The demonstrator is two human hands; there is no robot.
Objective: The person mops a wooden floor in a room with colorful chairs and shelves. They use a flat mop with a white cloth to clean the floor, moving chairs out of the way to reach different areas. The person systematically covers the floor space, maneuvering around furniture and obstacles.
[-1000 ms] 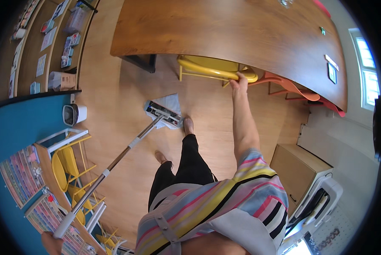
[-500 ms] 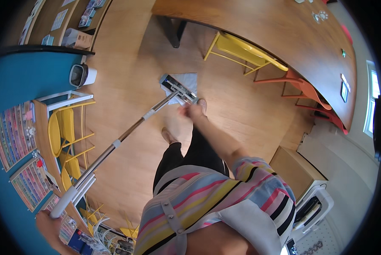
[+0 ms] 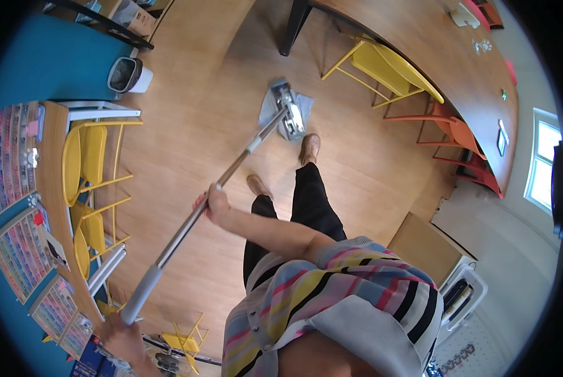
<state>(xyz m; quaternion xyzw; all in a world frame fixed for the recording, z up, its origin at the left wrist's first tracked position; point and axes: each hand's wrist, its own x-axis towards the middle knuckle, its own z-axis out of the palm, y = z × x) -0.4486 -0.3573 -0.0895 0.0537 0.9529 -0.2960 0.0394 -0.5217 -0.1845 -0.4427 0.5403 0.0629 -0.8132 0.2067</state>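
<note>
One mop point(image 3: 179, 236) is slanting across the middle of the view, its flat head point(image 3: 289, 114) resting on the floor just beyond the toe of the right shoe point(image 3: 309, 149), near the table. Pale cloth point(image 3: 268, 108) is sticking out on both sides of the head; whether it is one piece or two, I cannot tell. The step in hand seems to be guiding the mop over the floor. The next move would probably be calling for both hands to steer together, clear of shoes and chair legs.

Both hands are holding the mop. The right hand point(image 3: 216, 204) is closing its fingers around the pole point(image 3: 235, 167), partway up; the left hand point(image 3: 121, 339) is wrapping the grey grip point(image 3: 142, 293) near its top end. Neither is standing open.

Farther out, two shoes are standing on the floor, the left shoe point(image 3: 258, 186) farther back. One table point(image 3: 413, 38) is filling the upper right, with one yellow chair point(image 3: 382, 68), one orange chair point(image 3: 458, 133) and one red chair point(image 3: 487, 181) lining its near side. Two more yellow chairs are standing along the left, and another is showing low down; others may be hiding. One bin point(image 3: 126, 75) is sitting by the blue wall point(image 3: 55, 60).
</note>
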